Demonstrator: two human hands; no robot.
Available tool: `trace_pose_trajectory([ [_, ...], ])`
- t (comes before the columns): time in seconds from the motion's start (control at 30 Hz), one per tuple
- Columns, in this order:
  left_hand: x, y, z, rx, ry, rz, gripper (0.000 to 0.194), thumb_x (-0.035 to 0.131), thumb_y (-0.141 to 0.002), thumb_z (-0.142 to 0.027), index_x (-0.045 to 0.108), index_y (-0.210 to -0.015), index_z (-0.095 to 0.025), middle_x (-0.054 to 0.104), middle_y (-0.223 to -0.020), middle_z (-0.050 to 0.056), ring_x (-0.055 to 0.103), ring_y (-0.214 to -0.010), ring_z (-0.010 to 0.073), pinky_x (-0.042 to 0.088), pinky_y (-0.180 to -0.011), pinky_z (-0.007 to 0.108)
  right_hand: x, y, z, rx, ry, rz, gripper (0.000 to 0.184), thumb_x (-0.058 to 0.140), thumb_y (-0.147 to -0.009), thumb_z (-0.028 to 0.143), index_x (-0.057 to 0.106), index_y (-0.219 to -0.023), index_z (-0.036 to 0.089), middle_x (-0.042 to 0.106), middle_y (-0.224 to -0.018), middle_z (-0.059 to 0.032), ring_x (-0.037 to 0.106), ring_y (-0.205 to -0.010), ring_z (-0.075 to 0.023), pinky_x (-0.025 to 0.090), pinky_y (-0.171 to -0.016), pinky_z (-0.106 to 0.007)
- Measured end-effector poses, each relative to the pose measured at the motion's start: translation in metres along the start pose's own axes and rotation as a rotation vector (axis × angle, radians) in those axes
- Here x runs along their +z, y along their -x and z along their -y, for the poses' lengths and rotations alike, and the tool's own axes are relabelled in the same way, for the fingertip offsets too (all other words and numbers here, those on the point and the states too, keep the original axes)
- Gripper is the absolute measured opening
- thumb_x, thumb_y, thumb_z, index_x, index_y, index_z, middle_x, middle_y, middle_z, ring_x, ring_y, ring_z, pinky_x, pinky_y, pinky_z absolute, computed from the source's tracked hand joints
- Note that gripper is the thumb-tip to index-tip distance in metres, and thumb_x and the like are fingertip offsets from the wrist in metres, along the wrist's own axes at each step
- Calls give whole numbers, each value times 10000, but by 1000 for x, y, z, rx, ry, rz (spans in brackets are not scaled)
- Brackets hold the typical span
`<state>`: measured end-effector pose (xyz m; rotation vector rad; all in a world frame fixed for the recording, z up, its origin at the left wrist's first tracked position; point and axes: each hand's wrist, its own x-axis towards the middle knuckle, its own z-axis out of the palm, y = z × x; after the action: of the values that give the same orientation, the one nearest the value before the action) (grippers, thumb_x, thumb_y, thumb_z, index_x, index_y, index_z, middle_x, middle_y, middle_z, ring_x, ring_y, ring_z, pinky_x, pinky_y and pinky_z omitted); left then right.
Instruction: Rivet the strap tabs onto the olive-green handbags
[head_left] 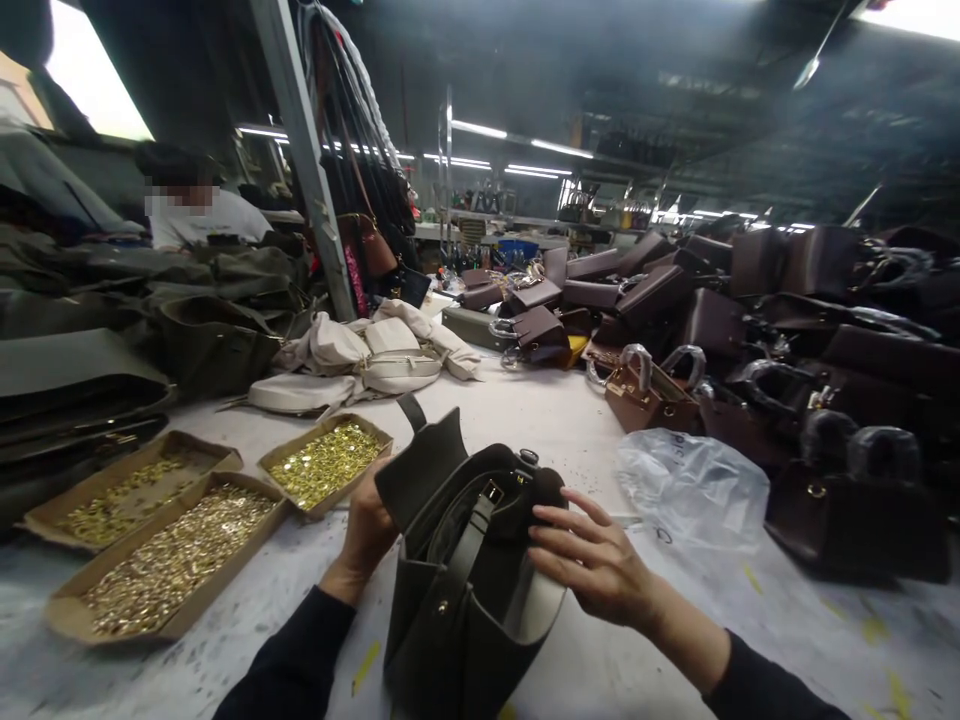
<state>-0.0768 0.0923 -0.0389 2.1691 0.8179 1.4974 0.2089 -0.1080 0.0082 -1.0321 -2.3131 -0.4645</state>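
A dark olive handbag stands on the table right in front of me, its top open and its flap folded out to the left. A strap with a small buckle crosses its opening. My left hand is closed on the bag's left edge by the flap, with the fingertips hidden behind it. On the other side, my right hand rests its slightly spread fingers on the upper right rim. Its thumb is out of sight, so I cannot tell how firmly it grips.
Cardboard trays of gold metal fittings lie to the left. Dark olive bags and cream bags are piled behind them. Clear plastic and many brown handbags fill the right. A person sits at far left.
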Motion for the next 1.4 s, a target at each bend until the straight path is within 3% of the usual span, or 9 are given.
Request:
trace_pose_trajectory([
  [0.2,3,1,-3,8,24,56,215,599,-897,-282,724,-1045,-188,747,-1000,77,682,-962,257,560,-898,422,-22,2,2,71,-76,168,338,492,-913,129,641,-1215,157,728,-1214,-116,630,-1226,-263,397,-1171,-518],
  [0.4,2,2,-4,-74,120,55,213,663,-851,-324,759,-1008,-217,762,-979,73,689,-962,273,557,-918,429,-30,-4,9,117,-136,193,385,516,-854,162,619,-1225,165,724,-1161,-101,625,-1194,-272,382,-1164,-525],
  [0.5,0,2,-4,-184,164,32,258,670,-869,-391,763,-1005,-192,763,-1007,93,688,-975,280,556,-916,433,-24,-5,13,159,-136,152,239,528,-913,143,654,-1105,211,738,-1003,-49,635,-1167,-249,357,-1177,-511],
  [0.7,-18,17,-28,-395,441,103,732,286,-988,-694,634,-1302,-131,754,-1080,183,730,-973,303,606,-829,442,-7,-7,20,156,-55,-57,229,490,-1004,89,680,-1030,214,744,-889,-18,673,-1109,-216,295,-1219,-482],
  [0.83,-39,50,-61,-549,836,329,976,444,-762,-906,561,-1426,-202,708,-1237,197,662,-1161,407,579,-929,521,0,-15,27,145,-54,-152,229,498,-1005,100,693,-1031,218,753,-896,-24,677,-1124,-231,277,-1225,-543],
  [0.97,-49,82,-79,-711,732,264,777,709,-754,-726,625,-1355,-242,686,-1317,140,649,-1189,397,526,-1028,516,0,-31,40,95,-109,-172,216,506,-1010,97,700,-1025,191,756,-917,-20,665,-1139,-227,263,-1233,-522],
  [1.2,-44,101,-82,-948,825,112,444,744,-843,-503,707,-1145,-179,786,-998,90,734,-801,232,581,-748,329,-9,-78,77,-100,-229,-108,306,395,-1067,153,700,-1050,136,723,-849,-29,664,-978,-195,356,-1148,-410],
  [1.3,-54,99,-83,-895,732,135,511,656,-894,-564,686,-1202,-158,760,-1112,143,730,-935,279,582,-826,378,-10,-88,87,-136,-236,-94,266,443,-1040,160,706,-1066,125,675,-738,-25,606,-708,-174,497,-856,-390],
  [1.4,-71,88,-88,-663,560,120,586,514,-945,-637,646,-1296,-187,589,-1433,173,589,-1273,359,517,-1023,470,-14,-92,91,-148,-189,-49,218,507,-1007,147,718,-1050,122,661,-720,-29,541,-611,-168,476,-678,-379],
])
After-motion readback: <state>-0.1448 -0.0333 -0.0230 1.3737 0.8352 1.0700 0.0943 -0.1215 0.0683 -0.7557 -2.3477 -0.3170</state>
